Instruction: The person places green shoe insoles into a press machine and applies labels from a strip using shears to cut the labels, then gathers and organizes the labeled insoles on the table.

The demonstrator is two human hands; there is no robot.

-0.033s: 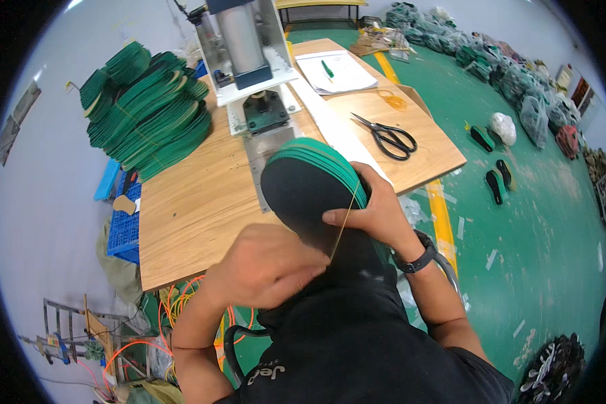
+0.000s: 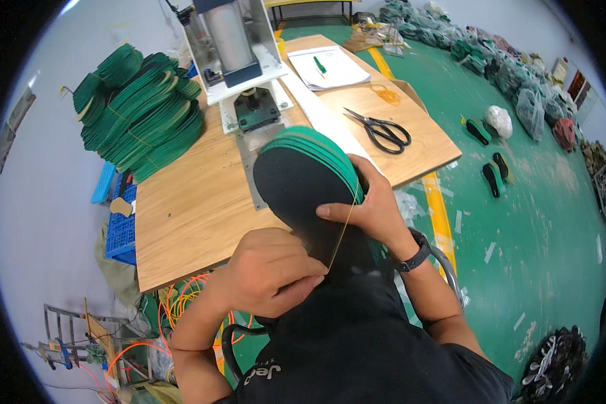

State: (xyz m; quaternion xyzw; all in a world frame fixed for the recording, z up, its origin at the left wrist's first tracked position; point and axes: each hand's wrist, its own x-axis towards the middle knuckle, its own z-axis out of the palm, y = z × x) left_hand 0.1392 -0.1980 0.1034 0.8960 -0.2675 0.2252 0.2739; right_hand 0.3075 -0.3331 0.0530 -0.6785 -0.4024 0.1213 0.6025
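Note:
A stack of shoe insoles (image 2: pixel 303 182), black on the face and green along the edges, stands on end at the near edge of the wooden table (image 2: pixel 195 202). My right hand (image 2: pixel 374 209) grips its right side, thumb laid across the black face. A thin yellow band (image 2: pixel 343 229) runs from under that thumb down to my left hand (image 2: pixel 269 269), which pinches its lower end just below the stack.
Tied bundles of green insoles (image 2: pixel 141 114) are piled at the table's far left. A press machine (image 2: pixel 239 60) stands behind the stack, with black scissors (image 2: pixel 384 131) and papers (image 2: pixel 330 67) to its right. Blue crates (image 2: pixel 118 229) sit left of the table; loose insoles (image 2: pixel 491 172) lie on the green floor.

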